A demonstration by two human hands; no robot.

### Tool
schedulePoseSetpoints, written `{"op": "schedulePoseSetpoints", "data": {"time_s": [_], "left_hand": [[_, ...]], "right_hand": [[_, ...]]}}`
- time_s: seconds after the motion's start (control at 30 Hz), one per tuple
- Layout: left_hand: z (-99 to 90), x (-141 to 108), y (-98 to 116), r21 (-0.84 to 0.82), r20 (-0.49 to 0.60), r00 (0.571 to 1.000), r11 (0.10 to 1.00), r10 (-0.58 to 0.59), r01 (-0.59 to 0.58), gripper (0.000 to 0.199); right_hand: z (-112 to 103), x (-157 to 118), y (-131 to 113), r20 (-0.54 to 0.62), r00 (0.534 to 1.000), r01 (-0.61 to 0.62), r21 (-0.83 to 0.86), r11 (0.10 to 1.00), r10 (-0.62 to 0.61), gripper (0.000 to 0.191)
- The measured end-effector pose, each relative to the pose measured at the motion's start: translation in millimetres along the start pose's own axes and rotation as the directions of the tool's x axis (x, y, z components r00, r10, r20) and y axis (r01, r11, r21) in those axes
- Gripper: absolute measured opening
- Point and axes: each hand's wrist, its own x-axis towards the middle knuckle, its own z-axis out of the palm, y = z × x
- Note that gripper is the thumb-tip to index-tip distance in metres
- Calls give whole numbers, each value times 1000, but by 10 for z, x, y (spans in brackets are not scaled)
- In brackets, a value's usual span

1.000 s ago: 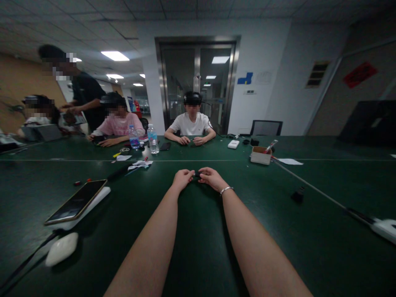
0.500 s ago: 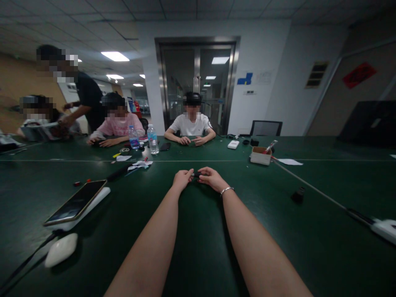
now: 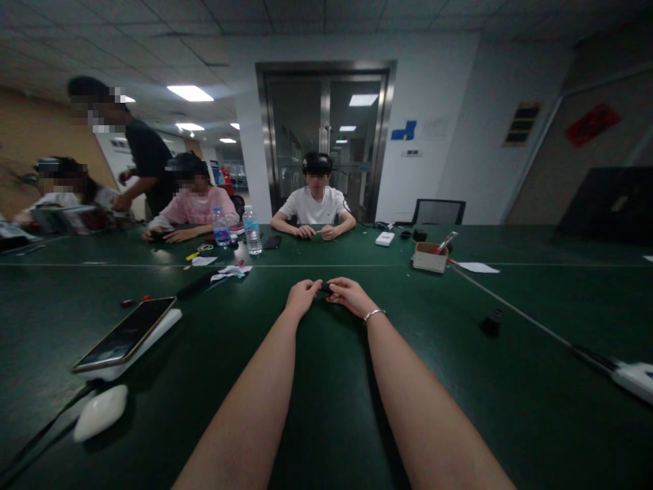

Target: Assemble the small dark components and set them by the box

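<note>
Between the left hand (image 3: pixel 304 297) and the right hand (image 3: pixel 349 295), a small dark thing (image 3: pixel 325 288) sits above the green counter (image 3: pixel 331 381), pinched by fingers from both sides, its long side running from hand to hand.

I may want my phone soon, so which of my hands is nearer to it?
Left. The left hand is right of the phone and farther forward; the right hand is farther right still.

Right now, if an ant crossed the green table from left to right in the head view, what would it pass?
Big phone, nearer water bottle, left hand, small dark piece, right hand, open little box, black thing, white thing at the edge.
</note>
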Motion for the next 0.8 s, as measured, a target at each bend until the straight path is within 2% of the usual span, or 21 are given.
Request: {"op": "schedulePoseSetpoints", "data": {"time_s": [0.17,0.27,0.37,0.53,0.8], "left_hand": [[56,30,-69,-232,-3,996,969,85,-84,30],[48,24,-59,-359,12,987,922,161,-146,29],[31,14,-24,-426,34,986,894,165,-135,30],[21,7,3,-435,30,991,894,133,-107,32],[38,37,-72,-273,85,995,962,52,-27,32]], "right_hand": [[14,20,1,-40,998,-42,12,999,42,10],[21,13,-9,-42,998,-44,15,999,44,12],[21,6,-14,-39,998,-44,22,999,45,11],[13,15,-3,-45,998,-44,19,999,45,12],[5,18,15,-46,999,-24,5,1000,25,9]]}}
